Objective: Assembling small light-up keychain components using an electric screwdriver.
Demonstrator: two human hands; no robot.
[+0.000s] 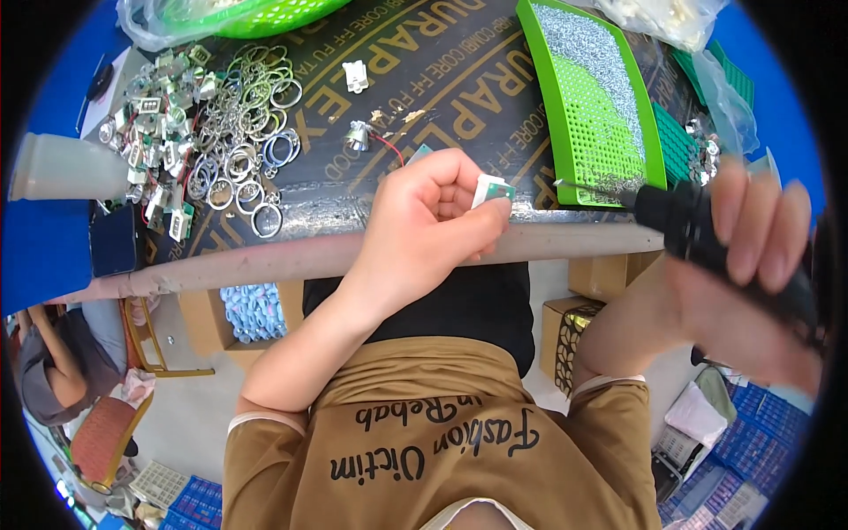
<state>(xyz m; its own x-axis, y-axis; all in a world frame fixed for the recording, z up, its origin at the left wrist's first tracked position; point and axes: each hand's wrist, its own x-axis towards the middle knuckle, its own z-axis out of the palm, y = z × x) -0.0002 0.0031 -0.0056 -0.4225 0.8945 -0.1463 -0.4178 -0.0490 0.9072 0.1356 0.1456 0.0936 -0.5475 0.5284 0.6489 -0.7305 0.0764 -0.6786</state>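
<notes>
Left hand pinches a small white plastic housing with a green circuit board between thumb and fingers, just above the table's near edge. Right hand, blurred, is wrapped around a black electric screwdriver, its bit reaching over the near end of a green perforated tray; whether the tip carries a screw cannot be told. Silver screws cover the tray's far part, so plenty remain. Beyond the left hand, a reflector lamp lies on the table, its red wire running toward that hand. The held piece seems only partly put together. Farther off lies a loose white plastic part, joined to nothing. At left are metal key rings and a pile of similar board units, seemingly further along; no ring shows on the held piece.
</notes>
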